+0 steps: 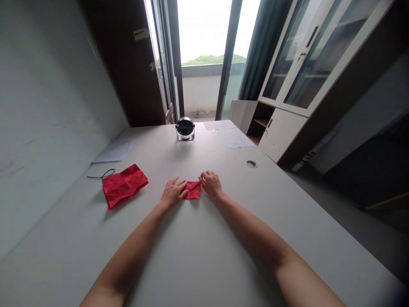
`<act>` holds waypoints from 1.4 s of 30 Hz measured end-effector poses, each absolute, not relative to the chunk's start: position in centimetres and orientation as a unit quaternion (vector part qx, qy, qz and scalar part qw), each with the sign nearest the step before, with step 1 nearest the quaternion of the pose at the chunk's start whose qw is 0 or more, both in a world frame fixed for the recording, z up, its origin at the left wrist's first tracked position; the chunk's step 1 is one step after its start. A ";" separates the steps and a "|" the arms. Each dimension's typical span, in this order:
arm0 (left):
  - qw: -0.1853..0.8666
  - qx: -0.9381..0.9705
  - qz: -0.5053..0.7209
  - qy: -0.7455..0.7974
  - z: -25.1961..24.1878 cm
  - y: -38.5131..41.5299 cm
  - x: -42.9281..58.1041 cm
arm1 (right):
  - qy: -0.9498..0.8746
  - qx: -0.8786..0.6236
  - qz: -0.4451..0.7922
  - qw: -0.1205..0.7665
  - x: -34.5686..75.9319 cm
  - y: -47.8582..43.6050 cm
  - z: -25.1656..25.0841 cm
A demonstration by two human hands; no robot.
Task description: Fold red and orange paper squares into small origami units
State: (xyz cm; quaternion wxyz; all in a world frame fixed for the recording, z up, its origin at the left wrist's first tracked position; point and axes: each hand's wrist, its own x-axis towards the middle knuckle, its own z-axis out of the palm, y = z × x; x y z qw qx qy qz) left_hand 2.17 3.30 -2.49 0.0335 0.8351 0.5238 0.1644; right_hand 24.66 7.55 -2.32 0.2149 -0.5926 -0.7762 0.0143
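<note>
A small square of folded red paper (193,190) lies on the white table, with creases meeting near its middle. My left hand (173,192) holds its left edge down, the thumb low and the fingertips near the upper left corner. At the upper right corner, my right hand (211,183) pinches the paper between thumb and fingers. Exactly what the right fingertips grip is too small to make out. Farther left rests a larger stack of creased red paper (124,185), apart from both hands.
A round black device on a silver stand (185,128) is at the table's far end. Paper sheets lie at the back left (114,151) and back right (236,138). A black cable tie (107,174) lies by the red stack. The table (198,247) has a cable hole (252,163) on the right.
</note>
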 end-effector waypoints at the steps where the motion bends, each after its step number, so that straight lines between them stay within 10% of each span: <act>1: 0.033 0.834 0.170 0.523 -2.5 3.3 2.2 | -0.788 -0.576 0.017 0.215 24.4 7.3 -2.3; 26: 0.053 0.799 0.198 0.566 -3.6 3.5 1.9 | -0.786 -0.531 0.144 0.283 23.7 7.1 -2.5; 42: 0.375 0.656 0.421 0.502 -2.6 3.4 2.0 | -0.728 -0.434 0.338 0.410 23.4 6.5 -2.1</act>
